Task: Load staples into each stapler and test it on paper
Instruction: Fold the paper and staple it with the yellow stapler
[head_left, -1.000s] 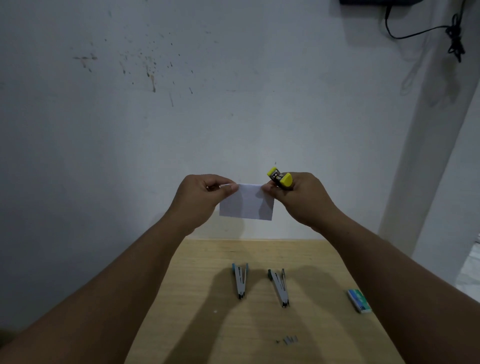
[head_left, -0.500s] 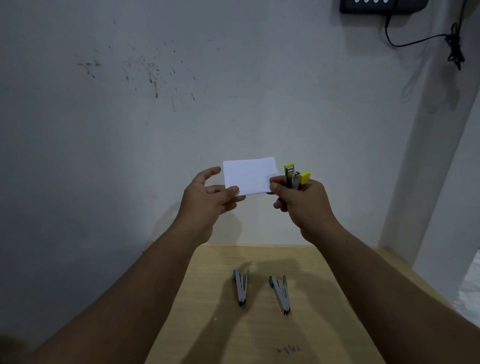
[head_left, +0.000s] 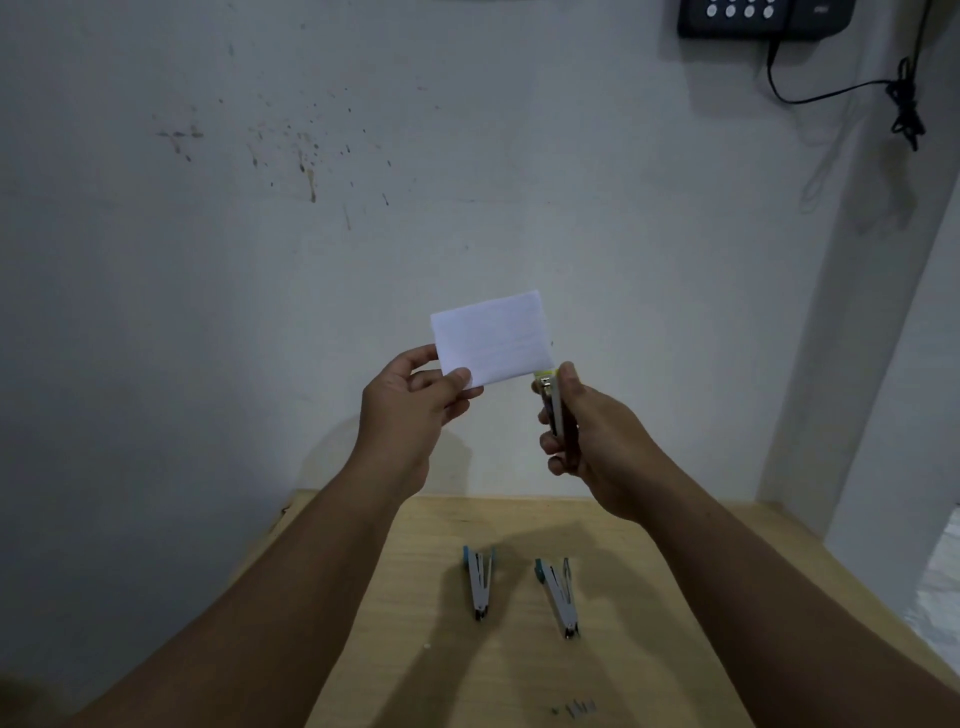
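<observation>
Head view: my left hand (head_left: 410, 402) is pinching the paper (head_left: 491, 338) up high, and my right hand (head_left: 582, 431) is gripping the yellow stapler (head_left: 551, 402) upright, its nose just under the paper's right corner.

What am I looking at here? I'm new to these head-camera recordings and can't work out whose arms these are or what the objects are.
There is no machine here: the single picture comes from a camera worn on a person's head, looking forward and down, so the two bare arms are that person's own. The left hand pinches a small white paper by its lower corner. The right hand grips a stapler with a yellow tip, held upright just beside the paper's lower right corner. Below, on the wooden table, lie two more staplers, both hinged open, and near the front edge a few loose staples. Behind stands a stained white wall.
</observation>
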